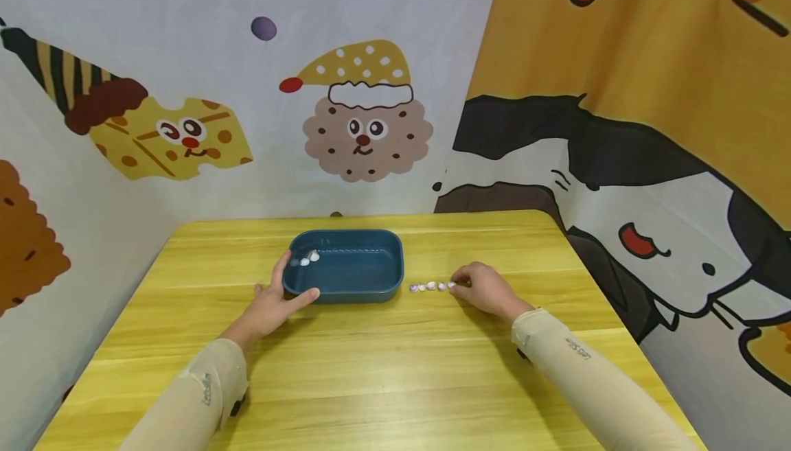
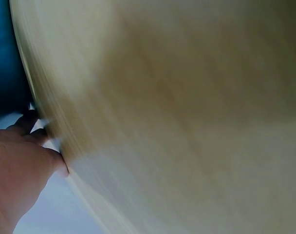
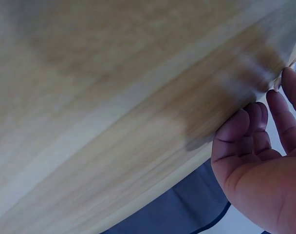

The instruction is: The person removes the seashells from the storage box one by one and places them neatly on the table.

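Note:
A dark blue rectangular tray [image 1: 346, 296] sits on the table, with a few small white pieces [image 1: 314, 256] at its left end inside. My left hand [image 1: 272, 305] spans the tray's front left corner, thumb stretched along the front wall and fingers against the left side. To the right of the tray, several small white-and-purple pieces [image 1: 431, 286] lie in a short row. At the row's right end, my right hand [image 1: 488, 290] pinches one small whitish piece [image 1: 452, 285] between thumb and forefinger, low over the table. In the right wrist view its other fingers curl inward.
The yellow wood-grain table [image 1: 383, 375] has rounded far corners. Behind it hangs a white cloth [image 1: 259, 108] printed with cartoon figures, and on the right an orange cartoon print [image 1: 531, 39]. Light sleeves cover both forearms.

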